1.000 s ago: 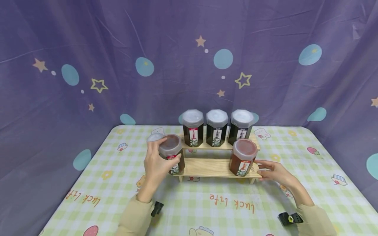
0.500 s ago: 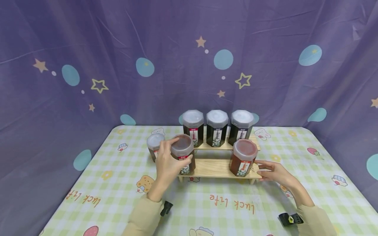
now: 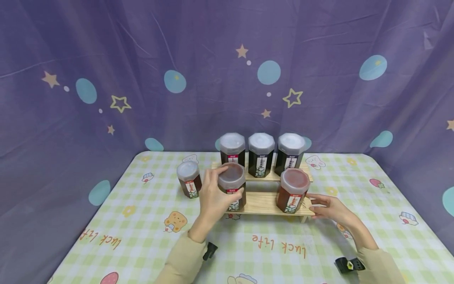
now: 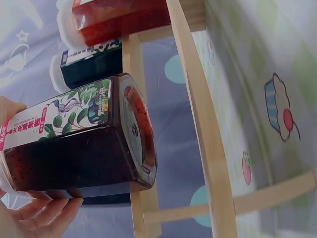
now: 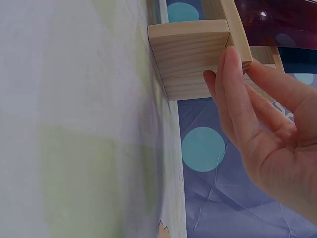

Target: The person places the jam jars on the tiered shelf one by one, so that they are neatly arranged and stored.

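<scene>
My left hand (image 3: 214,197) grips a jar of dark red jam (image 3: 233,177) near its lid, at the left part of a two-tier wooden shelf's lower board (image 3: 260,202). In the left wrist view the bottom of this jam jar (image 4: 74,148) shows, tilted and apart from the board. My right hand (image 3: 331,207) pinches the right end of that lower board; in the right wrist view its fingers (image 5: 235,94) lie against the wooden end (image 5: 190,59). Close by the right hand, a jar of orange-red jam (image 3: 292,193) stands on the lower board.
Several dark jars, including a middle one (image 3: 261,157), stand in a row on the upper board. Left of the shelf, another jar (image 3: 189,181) with a whitish lid stands on the checked tablecloth (image 3: 142,236). A purple curtain (image 3: 213,59) hangs behind the table.
My left hand has carried the dark red jam jar rightward, from the shelf's left end to over the lower board. The jar on the tablecloth has come into fuller view. My right hand stays put.
</scene>
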The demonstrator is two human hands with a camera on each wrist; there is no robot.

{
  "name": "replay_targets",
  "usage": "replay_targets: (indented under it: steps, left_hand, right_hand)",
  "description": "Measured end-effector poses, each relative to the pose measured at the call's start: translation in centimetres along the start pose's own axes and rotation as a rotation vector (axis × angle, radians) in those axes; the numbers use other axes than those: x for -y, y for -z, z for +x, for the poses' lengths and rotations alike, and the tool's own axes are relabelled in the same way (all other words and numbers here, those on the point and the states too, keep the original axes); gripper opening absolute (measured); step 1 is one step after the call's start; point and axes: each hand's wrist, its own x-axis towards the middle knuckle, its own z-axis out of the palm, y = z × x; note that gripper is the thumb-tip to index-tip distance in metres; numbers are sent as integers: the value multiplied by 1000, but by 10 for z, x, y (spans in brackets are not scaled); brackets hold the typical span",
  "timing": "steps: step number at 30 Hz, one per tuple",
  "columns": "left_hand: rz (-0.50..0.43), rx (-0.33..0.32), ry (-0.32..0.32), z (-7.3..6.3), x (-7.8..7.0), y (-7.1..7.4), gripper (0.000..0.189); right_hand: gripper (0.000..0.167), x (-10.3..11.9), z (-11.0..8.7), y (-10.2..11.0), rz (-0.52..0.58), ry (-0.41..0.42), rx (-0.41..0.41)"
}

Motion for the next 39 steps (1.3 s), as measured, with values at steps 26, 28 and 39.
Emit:
replay_targets:
  steps: [26, 28, 39]
  left_hand:
    - [7, 67, -12, -6, -22, -38, 66]
    - [5, 83, -5, -6, -23, -40, 66]
    - [19, 96, -43, -9, -28, -53, 66]
  right_hand:
    - [57, -1, 1, 0, 9, -2, 5]
    - [57, -1, 1, 0, 7, -1, 5]
    - [57, 0, 0, 0, 4, -1, 2]
